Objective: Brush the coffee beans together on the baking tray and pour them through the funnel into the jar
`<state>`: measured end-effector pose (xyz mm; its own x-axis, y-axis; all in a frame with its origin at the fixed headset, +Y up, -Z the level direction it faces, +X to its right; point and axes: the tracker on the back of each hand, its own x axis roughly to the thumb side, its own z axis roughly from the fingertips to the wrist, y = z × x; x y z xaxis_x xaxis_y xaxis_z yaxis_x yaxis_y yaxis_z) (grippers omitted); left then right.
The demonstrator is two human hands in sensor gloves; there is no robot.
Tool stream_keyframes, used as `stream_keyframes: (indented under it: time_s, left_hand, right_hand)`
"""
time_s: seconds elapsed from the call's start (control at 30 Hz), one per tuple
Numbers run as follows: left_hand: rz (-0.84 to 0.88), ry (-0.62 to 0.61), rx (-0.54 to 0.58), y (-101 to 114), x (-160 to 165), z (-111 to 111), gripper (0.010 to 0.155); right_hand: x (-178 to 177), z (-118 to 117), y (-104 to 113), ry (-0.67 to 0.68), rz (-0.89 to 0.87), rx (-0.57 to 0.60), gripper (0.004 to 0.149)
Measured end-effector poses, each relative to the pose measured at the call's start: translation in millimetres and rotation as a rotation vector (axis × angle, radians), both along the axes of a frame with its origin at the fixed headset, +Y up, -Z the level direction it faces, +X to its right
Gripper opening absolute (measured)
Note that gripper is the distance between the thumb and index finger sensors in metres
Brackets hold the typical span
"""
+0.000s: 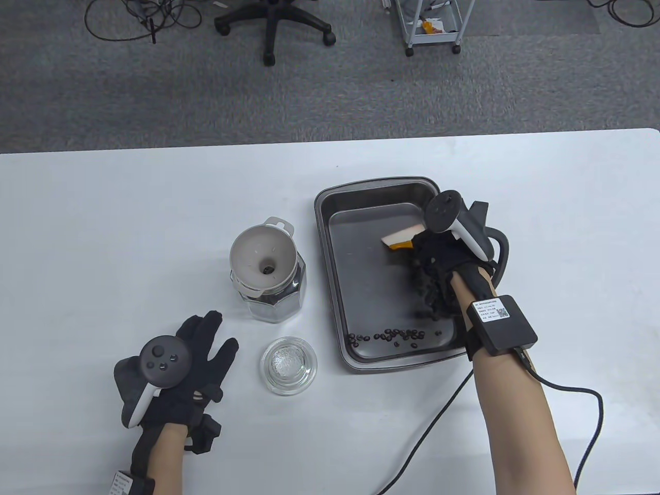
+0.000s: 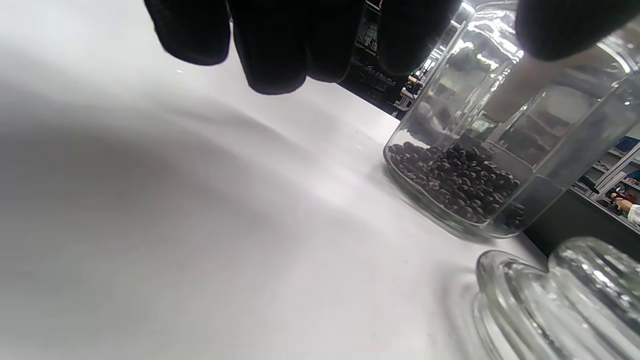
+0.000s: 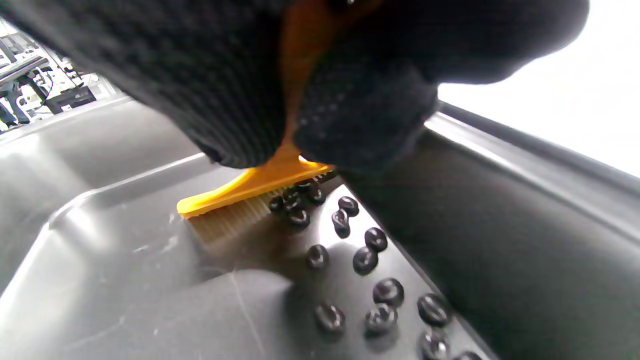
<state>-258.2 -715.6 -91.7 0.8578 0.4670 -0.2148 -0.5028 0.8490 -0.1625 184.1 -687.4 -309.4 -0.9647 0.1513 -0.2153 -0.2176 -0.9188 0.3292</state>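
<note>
A metal baking tray (image 1: 330, 268) lies right of centre. Coffee beans (image 1: 392, 336) lie in a row along its near edge. More beans (image 3: 365, 260) sit against its right wall. My right hand (image 1: 438, 258) grips an orange brush (image 1: 402, 241), whose pale bristles (image 3: 230, 220) touch the tray floor (image 3: 125, 280) beside those beans. A glass jar (image 1: 276, 294) with a white funnel (image 1: 263, 255) stands left of the tray. Beans (image 2: 455, 180) cover its bottom. My left hand (image 1: 201, 350) lies flat on the table near the jar and holds nothing.
The glass jar lid (image 1: 289, 366) rests on the table in front of the jar, seen close in the left wrist view as the lid (image 2: 555, 305). A black cable (image 1: 577, 397) trails from my right wrist across the table. An office chair (image 1: 273, 26) and a cart (image 1: 433, 26) stand beyond the table.
</note>
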Motion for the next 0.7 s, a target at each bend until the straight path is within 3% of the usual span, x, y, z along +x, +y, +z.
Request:
stream_keyframes:
  time_s: [0.7]
  left_hand:
    - [0.007,-0.046,-0.01,-3,8,0,0.072]
  right_hand:
    - [6,55,9,-0.002,0.048,-0.081,0.034]
